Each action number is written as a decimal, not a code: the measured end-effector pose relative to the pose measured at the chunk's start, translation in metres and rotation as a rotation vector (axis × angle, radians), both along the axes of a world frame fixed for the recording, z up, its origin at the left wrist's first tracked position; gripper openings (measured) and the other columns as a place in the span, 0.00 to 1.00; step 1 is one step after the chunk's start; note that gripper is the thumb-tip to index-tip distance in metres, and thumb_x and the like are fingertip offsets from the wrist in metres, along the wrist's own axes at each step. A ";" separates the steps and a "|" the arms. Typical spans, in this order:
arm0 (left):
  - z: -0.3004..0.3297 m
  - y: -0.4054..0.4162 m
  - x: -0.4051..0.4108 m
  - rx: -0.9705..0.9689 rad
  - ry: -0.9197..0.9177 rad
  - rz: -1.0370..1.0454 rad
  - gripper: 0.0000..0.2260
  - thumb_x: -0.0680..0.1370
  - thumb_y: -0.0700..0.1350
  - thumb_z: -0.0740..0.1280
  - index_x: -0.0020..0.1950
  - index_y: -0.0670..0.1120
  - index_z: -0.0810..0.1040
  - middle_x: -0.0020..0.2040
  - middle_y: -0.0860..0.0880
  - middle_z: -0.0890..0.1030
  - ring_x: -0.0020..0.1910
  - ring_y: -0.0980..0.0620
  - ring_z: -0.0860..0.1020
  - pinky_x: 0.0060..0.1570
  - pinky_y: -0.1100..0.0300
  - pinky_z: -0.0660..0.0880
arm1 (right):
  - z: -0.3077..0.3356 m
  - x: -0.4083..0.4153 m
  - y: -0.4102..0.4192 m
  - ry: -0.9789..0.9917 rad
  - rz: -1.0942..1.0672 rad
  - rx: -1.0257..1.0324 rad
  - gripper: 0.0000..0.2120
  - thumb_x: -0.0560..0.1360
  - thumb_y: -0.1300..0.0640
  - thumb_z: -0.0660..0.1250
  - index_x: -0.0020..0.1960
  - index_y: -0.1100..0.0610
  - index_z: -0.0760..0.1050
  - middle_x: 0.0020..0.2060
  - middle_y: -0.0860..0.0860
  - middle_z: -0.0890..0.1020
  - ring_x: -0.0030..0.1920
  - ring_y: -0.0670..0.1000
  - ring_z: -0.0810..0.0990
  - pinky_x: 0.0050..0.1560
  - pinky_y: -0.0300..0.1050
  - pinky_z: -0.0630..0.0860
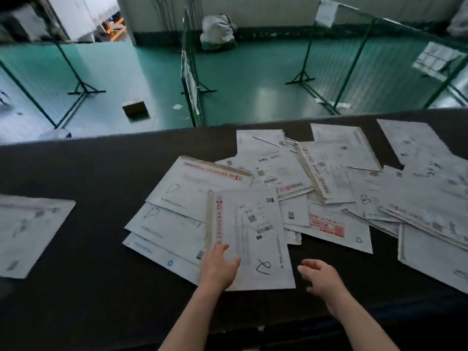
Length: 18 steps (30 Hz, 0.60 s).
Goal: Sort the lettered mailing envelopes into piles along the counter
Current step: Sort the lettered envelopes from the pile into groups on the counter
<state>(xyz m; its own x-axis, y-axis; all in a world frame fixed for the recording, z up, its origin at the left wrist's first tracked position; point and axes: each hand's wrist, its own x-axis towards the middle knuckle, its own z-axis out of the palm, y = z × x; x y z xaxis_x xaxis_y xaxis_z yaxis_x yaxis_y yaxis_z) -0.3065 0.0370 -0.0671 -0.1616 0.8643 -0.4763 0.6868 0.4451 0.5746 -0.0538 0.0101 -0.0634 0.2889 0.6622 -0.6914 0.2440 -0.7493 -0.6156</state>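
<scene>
Envelopes (253, 234), perhaps fifteen; two hands.

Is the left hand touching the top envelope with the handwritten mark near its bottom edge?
Touching. The head view shows the left hand lying with straight fingers on the lower left corner of that envelope. The right hand is on neither.

The counter (88, 249) fills the lower half of the frame, with one envelope (27, 234) lying apart at its left edge and a spread of overlapping envelopes (329, 178) from the centre to the right edge. At the near centre the top envelope (255, 236) lies over the two D-marked envelopes (177, 198) to its left; the left hand (219, 268) rests on its lower left corner and the right hand (320, 276) sits just right of it. Behind the counter, across the upper half, standing racks (192, 79) rise from the floor (253, 79), with a small box (134, 107) at centre left.
</scene>
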 end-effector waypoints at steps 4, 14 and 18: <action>-0.013 0.007 -0.007 -0.077 0.114 -0.117 0.31 0.82 0.59 0.61 0.82 0.50 0.57 0.83 0.48 0.55 0.82 0.48 0.51 0.81 0.51 0.47 | -0.011 -0.009 0.022 0.114 -0.030 -0.094 0.22 0.80 0.63 0.69 0.73 0.60 0.71 0.56 0.55 0.79 0.57 0.54 0.77 0.53 0.52 0.76; -0.024 0.027 -0.008 -0.033 -0.212 0.477 0.29 0.75 0.50 0.74 0.74 0.48 0.67 0.64 0.45 0.72 0.57 0.47 0.76 0.59 0.51 0.78 | -0.034 0.000 0.041 0.097 0.048 -0.141 0.21 0.76 0.59 0.75 0.67 0.58 0.75 0.48 0.57 0.84 0.40 0.53 0.79 0.36 0.46 0.75; -0.032 0.025 0.002 -0.080 -0.226 0.485 0.30 0.74 0.49 0.76 0.72 0.48 0.68 0.64 0.46 0.74 0.59 0.46 0.78 0.61 0.46 0.79 | -0.036 0.004 0.046 0.055 0.136 -0.109 0.13 0.76 0.56 0.76 0.57 0.57 0.77 0.49 0.56 0.84 0.40 0.54 0.79 0.38 0.48 0.77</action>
<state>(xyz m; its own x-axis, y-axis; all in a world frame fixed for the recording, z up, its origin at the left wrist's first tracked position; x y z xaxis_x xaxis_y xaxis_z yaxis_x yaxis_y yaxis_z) -0.3047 0.0619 -0.0989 -0.4187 0.6756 -0.6068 0.2548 0.7288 0.6356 -0.0497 0.0562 -0.0995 0.1610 0.6128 -0.7737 0.3158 -0.7747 -0.5479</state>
